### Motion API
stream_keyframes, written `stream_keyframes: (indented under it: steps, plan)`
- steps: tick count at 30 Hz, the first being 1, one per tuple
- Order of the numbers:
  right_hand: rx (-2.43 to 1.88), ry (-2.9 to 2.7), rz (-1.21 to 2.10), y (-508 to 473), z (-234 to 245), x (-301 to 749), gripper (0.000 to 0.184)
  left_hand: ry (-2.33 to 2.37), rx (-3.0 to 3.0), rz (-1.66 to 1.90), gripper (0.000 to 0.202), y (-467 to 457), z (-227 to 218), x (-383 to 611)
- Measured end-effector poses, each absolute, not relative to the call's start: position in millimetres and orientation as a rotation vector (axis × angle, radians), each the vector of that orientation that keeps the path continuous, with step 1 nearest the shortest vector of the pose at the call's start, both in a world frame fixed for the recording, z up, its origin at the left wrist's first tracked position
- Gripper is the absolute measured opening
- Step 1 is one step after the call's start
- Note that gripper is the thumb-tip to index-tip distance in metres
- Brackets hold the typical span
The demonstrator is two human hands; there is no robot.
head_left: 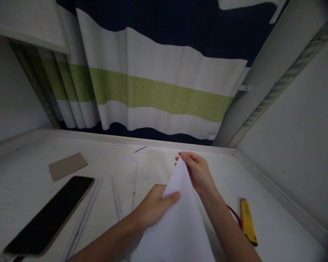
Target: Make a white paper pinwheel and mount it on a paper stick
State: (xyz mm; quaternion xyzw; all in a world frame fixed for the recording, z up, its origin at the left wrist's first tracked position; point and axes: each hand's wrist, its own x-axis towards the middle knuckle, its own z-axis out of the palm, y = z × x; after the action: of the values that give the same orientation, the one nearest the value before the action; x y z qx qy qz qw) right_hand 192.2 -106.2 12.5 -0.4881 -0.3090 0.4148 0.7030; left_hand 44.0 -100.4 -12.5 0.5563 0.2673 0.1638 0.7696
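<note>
A white sheet of paper [177, 225] rises to a narrow point in front of me, its lower part running out of the bottom of the view. My left hand [160, 202] grips its left edge, thumb on the near face and the other fingers hidden behind. At the pointed tip, my right hand [196, 167] pinches the paper between thumb and fingers. To the right of my right forearm lies a yellow utility knife [248, 222], with a red cord [235, 214] beside it.
A black-screened phone [50, 216] lies at the left, below a grey-brown card [68, 166]. Thin white strips [84, 218] lie beside the phone, another strip [116, 198] nearer the middle. A thin dark stick [140, 149] is near the back ledge. Behind hangs a striped curtain [158, 91].
</note>
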Motion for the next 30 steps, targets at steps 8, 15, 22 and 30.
stream_keyframes:
  steps: [8,15,22,30]
  plan:
    - [-1.122,-0.729,1.063,-104,12,195,0.022,0.577,1.144,0.338,0.037,-101,-12,44]
    - [-1.113,-0.728,0.991,-106,12,193,0.019,0.590,1.105,0.307,0.034,-101,-13,46]
    - [-1.149,-0.787,1.006,-105,12,195,0.022,0.581,1.109,0.310,0.034,-97,-14,44]
    - [-1.220,-0.884,1.131,-101,2,201,0.025,0.587,1.141,0.343,0.034,-88,-17,45]
